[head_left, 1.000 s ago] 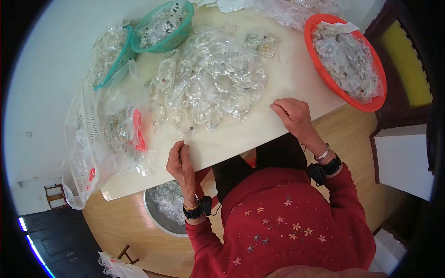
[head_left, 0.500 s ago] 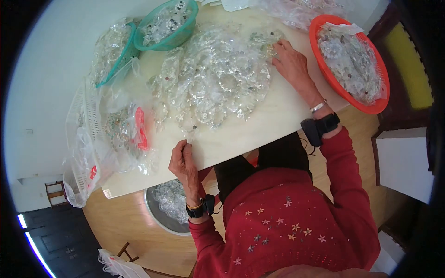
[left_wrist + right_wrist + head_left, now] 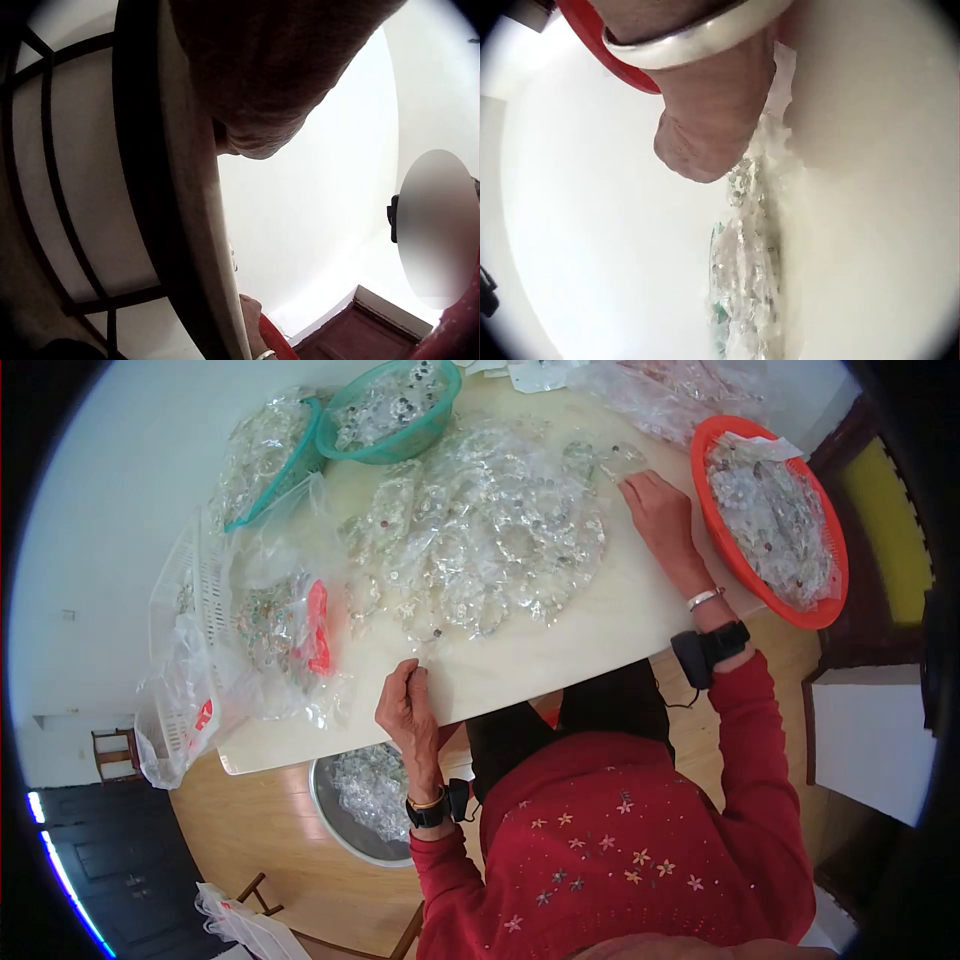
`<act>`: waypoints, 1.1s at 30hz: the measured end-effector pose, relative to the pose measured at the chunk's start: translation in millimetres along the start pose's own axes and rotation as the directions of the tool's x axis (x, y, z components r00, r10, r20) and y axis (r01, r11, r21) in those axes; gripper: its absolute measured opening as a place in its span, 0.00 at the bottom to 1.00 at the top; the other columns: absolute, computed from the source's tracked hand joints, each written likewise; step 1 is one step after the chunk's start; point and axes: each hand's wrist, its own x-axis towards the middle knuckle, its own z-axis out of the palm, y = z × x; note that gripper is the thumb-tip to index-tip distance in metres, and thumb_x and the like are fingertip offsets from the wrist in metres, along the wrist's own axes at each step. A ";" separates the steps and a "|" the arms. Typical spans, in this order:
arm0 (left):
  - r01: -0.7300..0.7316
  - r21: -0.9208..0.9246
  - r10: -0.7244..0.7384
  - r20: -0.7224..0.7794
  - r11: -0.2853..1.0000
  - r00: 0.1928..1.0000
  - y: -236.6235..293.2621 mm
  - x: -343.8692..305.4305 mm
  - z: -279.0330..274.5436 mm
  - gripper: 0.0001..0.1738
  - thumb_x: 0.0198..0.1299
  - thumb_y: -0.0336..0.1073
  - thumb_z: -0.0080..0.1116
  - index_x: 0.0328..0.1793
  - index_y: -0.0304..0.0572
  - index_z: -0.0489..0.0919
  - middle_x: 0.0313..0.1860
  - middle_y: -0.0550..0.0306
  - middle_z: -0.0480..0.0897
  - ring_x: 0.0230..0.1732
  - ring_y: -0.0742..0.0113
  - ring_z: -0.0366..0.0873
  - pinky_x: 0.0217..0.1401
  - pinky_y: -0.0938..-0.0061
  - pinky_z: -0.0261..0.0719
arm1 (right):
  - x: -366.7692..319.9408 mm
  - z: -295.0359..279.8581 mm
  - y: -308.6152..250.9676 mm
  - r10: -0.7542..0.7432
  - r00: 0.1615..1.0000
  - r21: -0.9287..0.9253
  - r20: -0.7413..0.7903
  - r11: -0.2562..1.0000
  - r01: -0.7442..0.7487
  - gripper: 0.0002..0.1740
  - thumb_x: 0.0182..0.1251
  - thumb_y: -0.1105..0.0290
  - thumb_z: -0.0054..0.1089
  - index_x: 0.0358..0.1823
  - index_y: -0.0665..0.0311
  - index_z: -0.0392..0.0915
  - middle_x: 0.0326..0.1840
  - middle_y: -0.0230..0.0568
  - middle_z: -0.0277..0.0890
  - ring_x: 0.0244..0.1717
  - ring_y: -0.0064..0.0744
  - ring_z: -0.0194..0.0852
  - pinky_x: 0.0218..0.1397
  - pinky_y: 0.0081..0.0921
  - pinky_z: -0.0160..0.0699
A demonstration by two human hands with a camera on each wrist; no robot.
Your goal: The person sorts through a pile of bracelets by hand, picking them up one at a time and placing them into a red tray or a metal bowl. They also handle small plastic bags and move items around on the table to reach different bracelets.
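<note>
A broad heap of clear plastic packets (image 3: 510, 525) holding shiny bits lies across the table. At its far right edge, my right hand (image 3: 665, 525) pinches the near side of a small clear packet (image 3: 622, 457) with dark bits in it. The right wrist view shows the back of that hand, its fingertips hidden, with the heap beyond. My left hand (image 3: 408, 705) rests at the table's near edge, fingers loosely curled, just short of a packet corner with a dark dot (image 3: 436, 633). In the left wrist view it is a dark shape above the table edge.
Right of the heap is a red basket (image 3: 702, 470) of packets; a green basket (image 3: 400, 448) and another tilted one (image 3: 275, 475) stand at the back left. A white basket (image 3: 212, 595) with plastic bags lies left. Below the table edge sits a metal basin (image 3: 335, 825) of packets.
My right hand has reached from the near edge to the packets at the heap's far right, then drawn back slightly with one at its fingertips. The left hand has stayed at the edge.
</note>
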 end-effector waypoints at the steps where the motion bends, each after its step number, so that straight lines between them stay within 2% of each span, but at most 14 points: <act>1: -0.004 0.004 0.004 0.003 1.000 1.000 -0.1 0.1 0.0 0.09 0.58 0.26 0.54 0.43 0.31 0.78 0.29 0.62 0.76 0.31 0.76 0.69 0.36 0.83 0.69 | -2.1 -3.9 -4.5 0.077 0.993 0.126 -0.087 0.990 -0.066 0.10 0.61 0.66 0.55 0.34 0.66 0.77 0.30 0.41 0.75 0.32 0.40 0.77 0.32 0.31 0.77; 2: -0.006 0.010 0.006 0.007 1.000 1.000 -0.4 -0.6 -0.1 0.09 0.58 0.26 0.54 0.43 0.31 0.78 0.29 0.62 0.76 0.31 0.76 0.69 0.36 0.83 0.69 | -3.2 -5.3 -7.2 0.165 0.973 0.256 -0.158 0.959 -0.121 0.10 0.62 0.66 0.54 0.35 0.66 0.77 0.30 0.40 0.76 0.31 0.37 0.78 0.31 0.29 0.77; 3: -0.005 0.012 0.005 0.004 1.000 1.000 -0.7 -2.0 -0.4 0.09 0.58 0.26 0.54 0.43 0.31 0.78 0.29 0.62 0.76 0.31 0.76 0.69 0.36 0.83 0.69 | -3.7 -4.0 -8.4 0.164 0.974 0.259 -0.157 0.959 -0.120 0.10 0.62 0.66 0.54 0.35 0.66 0.77 0.30 0.40 0.76 0.31 0.37 0.78 0.31 0.29 0.77; 4: 0.004 0.019 -0.004 0.005 1.000 1.000 -0.9 -3.1 -0.8 0.09 0.58 0.26 0.54 0.43 0.31 0.78 0.29 0.62 0.76 0.31 0.76 0.69 0.36 0.83 0.69 | -3.9 -1.6 -9.5 0.274 0.955 0.465 -0.116 0.864 -0.192 0.10 0.64 0.66 0.53 0.35 0.66 0.77 0.29 0.39 0.76 0.31 0.34 0.77 0.32 0.28 0.77; 6: 0.005 0.028 -0.005 0.004 1.000 1.000 -0.4 -0.1 0.4 0.09 0.57 0.26 0.55 0.43 0.31 0.78 0.29 0.62 0.76 0.31 0.76 0.69 0.35 0.83 0.69 | 2.4 0.6 -12.1 0.447 0.894 0.792 0.016 0.541 -0.285 0.11 0.66 0.66 0.51 0.35 0.67 0.76 0.28 0.36 0.77 0.30 0.27 0.77 0.32 0.25 0.77; 7: -0.006 0.025 0.006 0.004 1.000 1.000 -0.7 0.1 1.0 0.09 0.57 0.26 0.55 0.43 0.31 0.78 0.29 0.62 0.76 0.31 0.76 0.69 0.35 0.83 0.69 | 4.2 -3.2 -14.7 0.449 0.894 0.793 0.005 0.542 -0.277 0.11 0.66 0.66 0.51 0.35 0.67 0.76 0.28 0.36 0.77 0.30 0.27 0.77 0.32 0.25 0.77; 10: -0.055 0.073 0.056 -0.016 0.996 0.998 -2.4 -0.1 1.0 0.06 0.57 0.24 0.55 0.41 0.34 0.78 0.28 0.56 0.77 0.27 0.71 0.72 0.31 0.78 0.70 | 12.6 -24.0 -31.2 0.449 0.784 0.878 0.429 -0.004 -0.478 0.13 0.70 0.66 0.47 0.41 0.70 0.74 0.31 0.36 0.77 0.32 0.26 0.76 0.36 0.23 0.75; 15: -0.018 0.010 0.018 -0.003 1.000 1.000 -0.2 0.0 1.8 0.08 0.57 0.26 0.54 0.42 0.30 0.78 0.28 0.61 0.76 0.30 0.76 0.69 0.34 0.83 0.69 | 11.3 -20.6 -26.8 0.386 0.824 0.910 0.414 -0.193 -0.367 0.12 0.69 0.65 0.48 0.41 0.67 0.75 0.30 0.36 0.77 0.31 0.25 0.76 0.36 0.23 0.75; 18: -0.054 0.010 0.055 -0.035 0.998 0.998 -7.2 -0.8 3.3 0.08 0.57 0.25 0.54 0.42 0.30 0.78 0.28 0.61 0.76 0.30 0.76 0.69 0.34 0.83 0.68 | 9.4 -17.2 -25.2 0.422 0.771 0.854 0.478 -0.427 -0.296 0.09 0.67 0.66 0.51 0.39 0.64 0.75 0.30 0.34 0.76 0.30 0.23 0.75 0.34 0.20 0.74; 23: -0.044 -0.025 0.044 0.002 0.999 0.999 -2.6 -2.8 5.5 0.09 0.57 0.26 0.53 0.42 0.30 0.78 0.27 0.61 0.76 0.30 0.76 0.69 0.33 0.83 0.68 | 5.1 2.6 -21.4 0.363 0.785 0.821 0.502 -0.484 -0.302 0.08 0.65 0.67 0.53 0.38 0.63 0.75 0.29 0.32 0.76 0.29 0.22 0.74 0.33 0.19 0.73; 27: -0.039 -0.014 0.039 -0.027 0.999 0.999 1.0 -3.2 6.8 0.09 0.57 0.26 0.53 0.43 0.29 0.78 0.27 0.62 0.76 0.29 0.76 0.68 0.33 0.83 0.68 | 7.1 -7.5 -20.9 0.454 0.731 0.859 0.509 -0.317 -0.402 0.07 0.63 0.68 0.55 0.38 0.63 0.75 0.29 0.33 0.76 0.28 0.20 0.74 0.33 0.17 0.72; 30: -0.004 -0.003 0.003 -0.047 1.000 0.999 2.7 -4.1 7.3 0.09 0.57 0.27 0.54 0.43 0.29 0.78 0.27 0.62 0.75 0.28 0.76 0.68 0.32 0.83 0.67 | 8.1 -12.5 -4.4 0.461 0.760 0.833 0.458 0.078 -0.548 0.09 0.62 0.66 0.57 0.39 0.64 0.75 0.31 0.31 0.77 0.28 0.20 0.74 0.32 0.16 0.71; 31: 0.000 -0.001 0.000 -0.045 1.000 0.999 4.2 -5.1 6.4 0.09 0.57 0.27 0.54 0.43 0.29 0.78 0.27 0.62 0.75 0.28 0.76 0.68 0.32 0.83 0.67 | 8.6 -11.4 -1.7 0.462 0.758 0.831 0.461 0.076 -0.552 0.09 0.62 0.66 0.57 0.39 0.64 0.75 0.31 0.31 0.77 0.28 0.20 0.74 0.32 0.16 0.71; 33: 0.009 -0.006 -0.010 -0.050 1.000 0.999 9.2 -6.3 6.3 0.09 0.57 0.27 0.54 0.42 0.29 0.78 0.27 0.62 0.75 0.29 0.76 0.68 0.33 0.83 0.67 | 10.3 -7.8 5.0 0.560 0.763 0.685 0.324 0.417 -0.597 0.09 0.62 0.67 0.57 0.39 0.64 0.76 0.29 0.32 0.77 0.28 0.22 0.74 0.33 0.17 0.72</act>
